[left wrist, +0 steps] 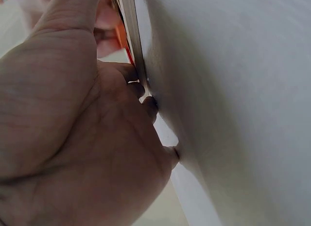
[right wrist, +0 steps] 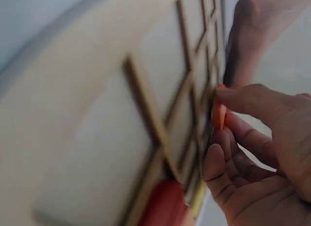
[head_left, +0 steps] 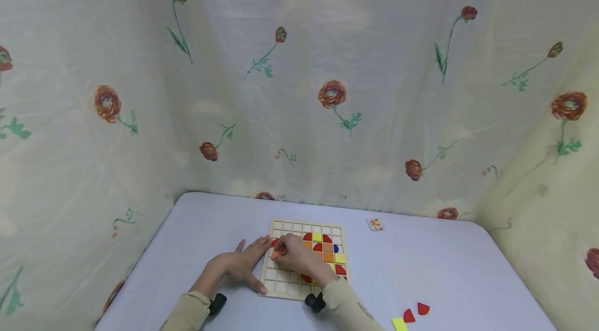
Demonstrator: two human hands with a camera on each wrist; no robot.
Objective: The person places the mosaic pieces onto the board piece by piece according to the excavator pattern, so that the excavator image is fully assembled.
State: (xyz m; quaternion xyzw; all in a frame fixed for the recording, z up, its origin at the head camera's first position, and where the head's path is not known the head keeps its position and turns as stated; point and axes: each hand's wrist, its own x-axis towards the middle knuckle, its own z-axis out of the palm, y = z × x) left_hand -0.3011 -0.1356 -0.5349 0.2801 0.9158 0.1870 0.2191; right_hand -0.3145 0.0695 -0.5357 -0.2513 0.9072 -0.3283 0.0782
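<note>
A wooden grid board [head_left: 283,288] lies on the table, with red, yellow, orange and blue tiles in several of its squares. My right hand [head_left: 298,256] is over the board's left part and pinches an orange tile [right wrist: 219,112] between thumb and fingers, close to the grid. Just behind that tile, a red piece [head_left: 274,242] sits in the left column. My left hand [head_left: 239,267] is spread along the board's left side, fingertips at the edge and thumb by the near left corner. The right forearm hides part of the board.
Two red rounded pieces [head_left: 409,316] and a yellow tile [head_left: 399,324] lie loose at the table's near right. A small printed card [head_left: 376,224] lies beyond the board's far right corner. Flower-patterned curtains [head_left: 299,164] hang around the table.
</note>
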